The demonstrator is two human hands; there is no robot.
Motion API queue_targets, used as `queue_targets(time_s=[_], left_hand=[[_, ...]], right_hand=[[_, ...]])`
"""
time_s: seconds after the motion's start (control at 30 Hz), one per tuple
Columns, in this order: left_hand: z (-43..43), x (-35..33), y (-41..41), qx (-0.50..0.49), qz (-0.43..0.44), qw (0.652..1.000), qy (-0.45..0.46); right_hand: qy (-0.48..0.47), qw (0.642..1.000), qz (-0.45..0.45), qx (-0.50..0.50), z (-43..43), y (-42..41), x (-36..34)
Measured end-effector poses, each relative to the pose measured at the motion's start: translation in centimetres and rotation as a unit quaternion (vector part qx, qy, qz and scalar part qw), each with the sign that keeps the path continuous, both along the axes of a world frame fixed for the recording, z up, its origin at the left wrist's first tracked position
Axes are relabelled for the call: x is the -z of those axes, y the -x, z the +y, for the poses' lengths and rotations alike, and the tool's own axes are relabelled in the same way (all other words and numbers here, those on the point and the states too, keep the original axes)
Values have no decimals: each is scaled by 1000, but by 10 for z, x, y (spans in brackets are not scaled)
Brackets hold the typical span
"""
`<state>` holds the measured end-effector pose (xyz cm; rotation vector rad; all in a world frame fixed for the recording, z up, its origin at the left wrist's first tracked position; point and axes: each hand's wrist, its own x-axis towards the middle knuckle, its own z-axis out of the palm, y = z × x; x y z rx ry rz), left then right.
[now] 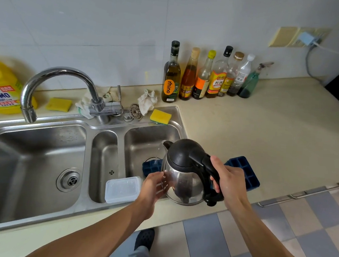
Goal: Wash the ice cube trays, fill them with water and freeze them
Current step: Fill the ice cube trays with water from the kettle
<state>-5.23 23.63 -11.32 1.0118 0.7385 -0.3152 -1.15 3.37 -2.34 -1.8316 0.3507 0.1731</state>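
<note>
My right hand [227,180] grips the black handle of a steel and black kettle [183,170], tilted to the left. A thin stream of water falls from its spout onto a dark blue ice cube tray [244,172], which lies across the right sink's edge and the counter. The kettle hides the tray's middle; its left end [151,166] shows over the sink. My left hand [154,185] rests with straight fingers against the kettle's lower side. A clear white tray [123,189] sits on the sink's front rim.
A double steel sink [40,158] with a curved tap [53,78] fills the left. Two yellow sponges [160,116], rags, a strainer and a yellow detergent jug [0,88] line the back. Several bottles [205,76] stand against the wall. Beige counter [276,126] extends right.
</note>
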Motion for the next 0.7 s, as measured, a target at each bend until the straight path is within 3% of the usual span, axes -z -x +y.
queue_targets(time_s=[0.3, 0.7], left_hand=[[7, 6, -29, 16, -17, 999, -32], [3, -4, -149, 117, -90, 987, -68]], right_hand=[[-8, 1000, -8, 15, -2, -20, 6], [-28, 993, -29, 109, -9, -85, 12]])
